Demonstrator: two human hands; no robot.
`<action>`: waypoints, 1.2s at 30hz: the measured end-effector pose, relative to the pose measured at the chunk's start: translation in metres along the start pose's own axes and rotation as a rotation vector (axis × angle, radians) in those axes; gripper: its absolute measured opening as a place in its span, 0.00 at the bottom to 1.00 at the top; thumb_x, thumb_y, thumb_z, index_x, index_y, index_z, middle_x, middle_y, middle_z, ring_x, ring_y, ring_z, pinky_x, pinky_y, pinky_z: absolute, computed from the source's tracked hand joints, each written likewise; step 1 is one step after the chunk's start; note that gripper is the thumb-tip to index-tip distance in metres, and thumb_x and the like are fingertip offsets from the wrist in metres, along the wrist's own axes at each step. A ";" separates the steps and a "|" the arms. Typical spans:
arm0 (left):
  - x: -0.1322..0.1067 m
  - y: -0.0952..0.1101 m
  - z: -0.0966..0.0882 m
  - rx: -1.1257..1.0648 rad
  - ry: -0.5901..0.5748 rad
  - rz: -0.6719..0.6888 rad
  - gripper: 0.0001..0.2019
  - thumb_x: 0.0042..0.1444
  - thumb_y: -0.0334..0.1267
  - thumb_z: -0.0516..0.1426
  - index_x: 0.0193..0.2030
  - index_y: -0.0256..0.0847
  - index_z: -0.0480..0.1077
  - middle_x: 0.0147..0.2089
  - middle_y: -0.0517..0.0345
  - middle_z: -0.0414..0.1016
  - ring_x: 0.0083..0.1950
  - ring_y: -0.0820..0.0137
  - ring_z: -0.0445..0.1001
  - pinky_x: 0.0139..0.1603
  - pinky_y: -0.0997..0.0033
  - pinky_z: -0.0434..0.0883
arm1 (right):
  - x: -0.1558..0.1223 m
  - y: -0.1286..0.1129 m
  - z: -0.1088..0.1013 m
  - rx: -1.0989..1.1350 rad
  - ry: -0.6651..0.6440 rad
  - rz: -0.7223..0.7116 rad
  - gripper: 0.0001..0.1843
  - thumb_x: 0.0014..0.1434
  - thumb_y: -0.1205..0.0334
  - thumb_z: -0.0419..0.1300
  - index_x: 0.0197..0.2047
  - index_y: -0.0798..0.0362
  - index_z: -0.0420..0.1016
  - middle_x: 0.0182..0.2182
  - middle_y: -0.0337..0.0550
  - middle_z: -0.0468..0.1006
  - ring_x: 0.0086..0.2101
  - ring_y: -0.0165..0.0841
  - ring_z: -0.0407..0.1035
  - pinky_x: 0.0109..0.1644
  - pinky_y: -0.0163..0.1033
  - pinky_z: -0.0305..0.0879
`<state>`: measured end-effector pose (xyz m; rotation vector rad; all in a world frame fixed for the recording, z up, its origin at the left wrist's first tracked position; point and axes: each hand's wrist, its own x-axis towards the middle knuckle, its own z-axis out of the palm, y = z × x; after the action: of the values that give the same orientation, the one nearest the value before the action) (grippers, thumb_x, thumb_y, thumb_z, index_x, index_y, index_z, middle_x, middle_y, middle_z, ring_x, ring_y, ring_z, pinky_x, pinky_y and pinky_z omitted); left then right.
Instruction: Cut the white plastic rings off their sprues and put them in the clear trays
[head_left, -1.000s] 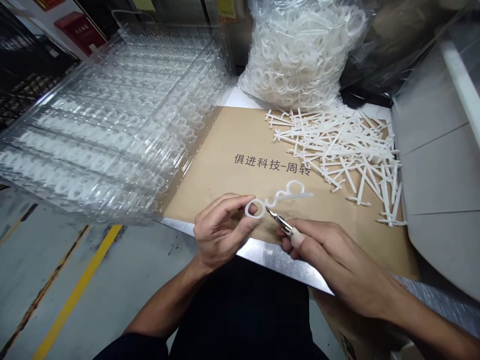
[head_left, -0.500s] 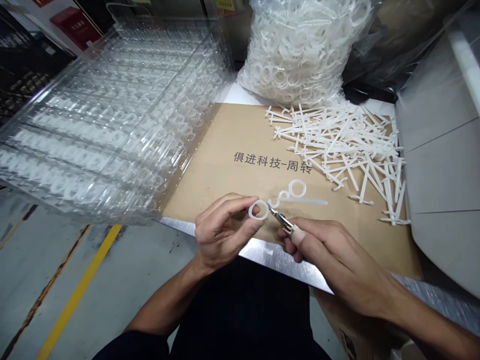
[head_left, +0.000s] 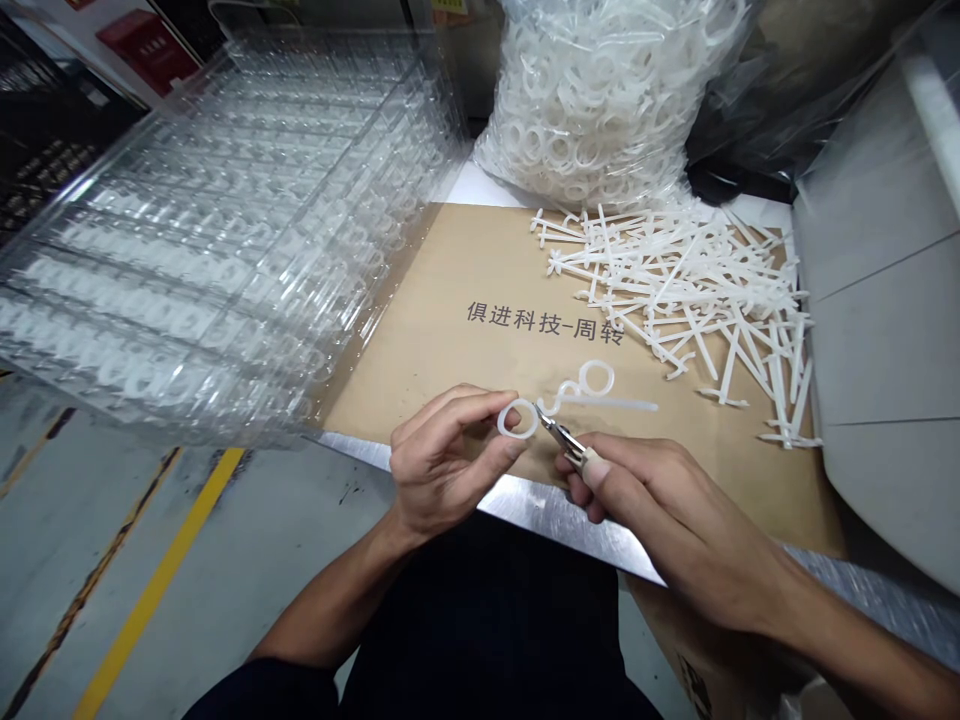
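My left hand [head_left: 442,460] pinches a white plastic ring [head_left: 517,418] between thumb and fingers, just above the near edge of a brown cardboard sheet [head_left: 480,350]. My right hand [head_left: 660,510] grips small metal cutters [head_left: 559,438] whose tips meet the ring's right side. The rest of the white sprue piece [head_left: 592,388], with two more rings and a straight runner, extends to the right from the cutter tips over the cardboard.
A stack of clear blister trays [head_left: 217,220] holding white rings sits at the left. A clear bag of ring sprues [head_left: 600,90] stands at the back. Several cut white runners [head_left: 697,290] lie piled at the right, beside a grey bin [head_left: 877,330].
The sprue piece shifted slightly right and the runner now lies out toward the right. Both hands have barely moved in the last half second.
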<state>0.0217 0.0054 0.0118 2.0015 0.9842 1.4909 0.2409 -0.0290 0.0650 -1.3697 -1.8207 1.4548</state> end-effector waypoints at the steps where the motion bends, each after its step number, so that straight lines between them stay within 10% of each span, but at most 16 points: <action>1: 0.000 0.000 0.000 0.000 -0.001 -0.002 0.17 0.58 0.30 0.68 0.55 0.42 0.79 0.41 0.55 0.83 0.42 0.68 0.81 0.39 0.71 0.80 | 0.000 0.000 0.000 -0.002 -0.001 -0.001 0.24 0.77 0.53 0.43 0.31 0.50 0.67 0.27 0.41 0.73 0.28 0.34 0.66 0.33 0.41 0.62; 36: -0.007 -0.006 0.003 -0.251 0.038 -0.281 0.18 0.57 0.25 0.68 0.53 0.45 0.80 0.44 0.58 0.83 0.42 0.74 0.82 0.43 0.79 0.78 | 0.004 0.007 0.003 -0.045 0.018 0.048 0.23 0.76 0.55 0.43 0.28 0.48 0.58 0.23 0.35 0.64 0.25 0.31 0.60 0.31 0.41 0.54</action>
<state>0.0215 0.0040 0.0024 1.5935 0.9928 1.4234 0.2394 -0.0273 0.0567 -1.4528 -1.8313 1.4294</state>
